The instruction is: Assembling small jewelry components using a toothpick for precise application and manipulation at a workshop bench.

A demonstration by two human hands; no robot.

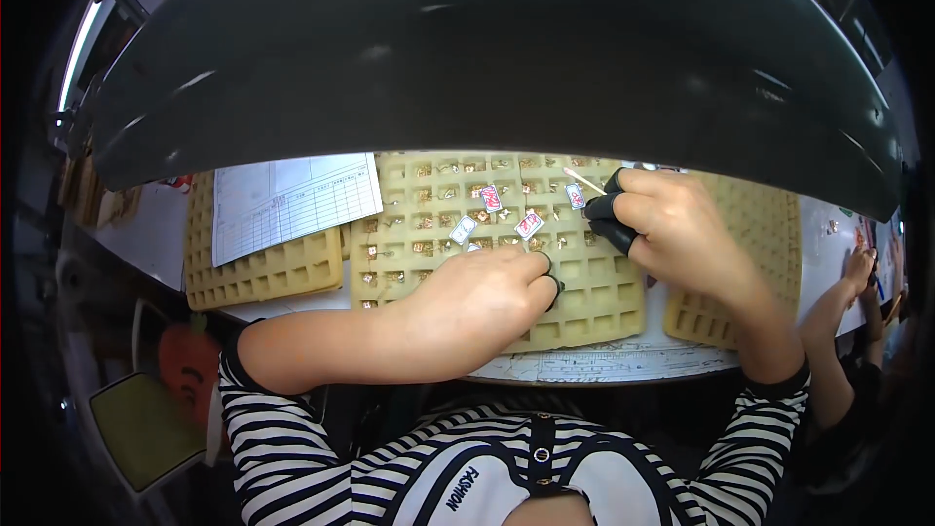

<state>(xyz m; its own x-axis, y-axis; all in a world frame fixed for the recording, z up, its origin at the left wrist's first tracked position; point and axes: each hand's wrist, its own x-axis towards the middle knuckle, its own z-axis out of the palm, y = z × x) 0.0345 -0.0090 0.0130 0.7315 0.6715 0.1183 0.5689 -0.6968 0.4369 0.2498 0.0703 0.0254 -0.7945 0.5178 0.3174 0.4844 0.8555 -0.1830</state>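
A dark curved hood [467, 58] hides the far side of the white tabletop [156, 234] and the top of 1 paper form [302, 205]. At least 3 yellow trays [263, 287] show; the middle tray [579, 333] carries small shiny pieces [426, 222], too tiny to count. Over it are 5 labels [491, 198], 1 partly covered by the left hand [492, 287], whose fingertips are hidden: I cannot tell its grip. The right hand's [672, 219] grip pinches 1 thin stick [581, 179] above the middle tray.
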